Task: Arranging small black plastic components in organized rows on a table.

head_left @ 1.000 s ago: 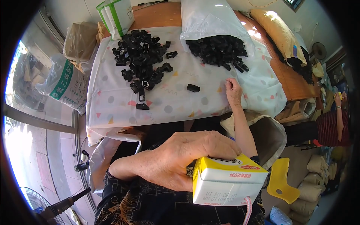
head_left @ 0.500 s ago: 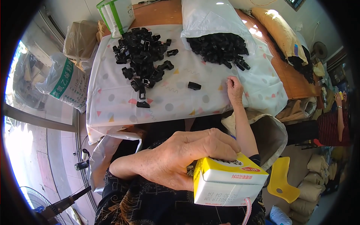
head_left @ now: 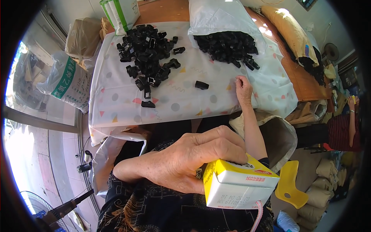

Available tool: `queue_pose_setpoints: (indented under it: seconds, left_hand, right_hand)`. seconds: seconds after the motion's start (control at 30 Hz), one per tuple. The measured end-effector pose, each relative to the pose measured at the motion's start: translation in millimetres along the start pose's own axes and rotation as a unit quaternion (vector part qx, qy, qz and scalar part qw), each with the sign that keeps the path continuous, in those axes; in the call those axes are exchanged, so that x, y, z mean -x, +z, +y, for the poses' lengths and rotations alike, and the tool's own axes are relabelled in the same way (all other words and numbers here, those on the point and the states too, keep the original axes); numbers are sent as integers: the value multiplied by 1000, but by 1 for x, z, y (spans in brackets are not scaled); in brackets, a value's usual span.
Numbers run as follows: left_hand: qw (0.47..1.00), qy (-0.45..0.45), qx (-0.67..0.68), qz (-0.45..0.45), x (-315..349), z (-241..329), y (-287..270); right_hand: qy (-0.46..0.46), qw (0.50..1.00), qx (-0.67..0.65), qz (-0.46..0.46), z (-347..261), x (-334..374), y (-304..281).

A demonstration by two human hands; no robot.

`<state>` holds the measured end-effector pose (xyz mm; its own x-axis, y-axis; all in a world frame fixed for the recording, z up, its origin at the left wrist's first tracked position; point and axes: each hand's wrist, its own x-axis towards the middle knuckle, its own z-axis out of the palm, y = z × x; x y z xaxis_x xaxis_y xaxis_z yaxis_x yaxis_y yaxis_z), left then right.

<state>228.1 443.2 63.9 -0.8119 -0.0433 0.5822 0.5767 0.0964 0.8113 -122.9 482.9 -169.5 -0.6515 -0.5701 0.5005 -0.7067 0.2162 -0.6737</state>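
My left hand (head_left: pixel 193 154) is wrapped round a yellow and white drink carton (head_left: pixel 241 185), held close in front of my body. A pink-striped straw (head_left: pixel 258 216) sticks out of the carton and bends downward. On the table's right side my right hand (head_left: pixel 244 89) rests on the patterned cloth, its fingers curled in loosely and nothing visible in them. To its left lies a single black plastic piece (head_left: pixel 201 85). A heap of similar black pieces (head_left: pixel 148 54) spreads over the cloth's left half, with one stray piece (head_left: pixel 148 104) nearer me.
More black pieces spill from a white sack (head_left: pixel 218 17) at the back. A green and white bag (head_left: pixel 119 15) stands far left. Open sacks (head_left: pixel 280 135) hang beside the table's near edge. A yellow stool (head_left: pixel 290 185) and a person in a striped shirt (head_left: pixel 344 131) are to the right.
The carton has shifted very slightly to the right and up with my left hand. The rest of the view moves only slightly; my right hand stays on the cloth.
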Motion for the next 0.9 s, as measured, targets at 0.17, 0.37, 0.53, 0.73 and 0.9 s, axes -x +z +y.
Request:
queue_pose_setpoints:
  seconds: [0.17,0.37,0.53,0.73,0.9]
  left_hand:
    - [1000,-2,-7,4,2,-4,-1]
    - [999,-24,5,30,-2,-6,-8]
    - [992,-57,-84,76,-8,-14,-37]
    - [964,-187,38,183,-35,-44,-86]
    - [940,-175,-144,256,-70,-92,-188]
  right_hand:
    - [11,1000,3,-8,-5,0,0]
    - [-36,999,0,-25,-2,0,-2]
    - [-20,995,-12,-97,-3,-2,-13]
    - [-8,996,-5,-91,3,1,-20]
    - [-41,993,-26,-108,-24,-3,-13]
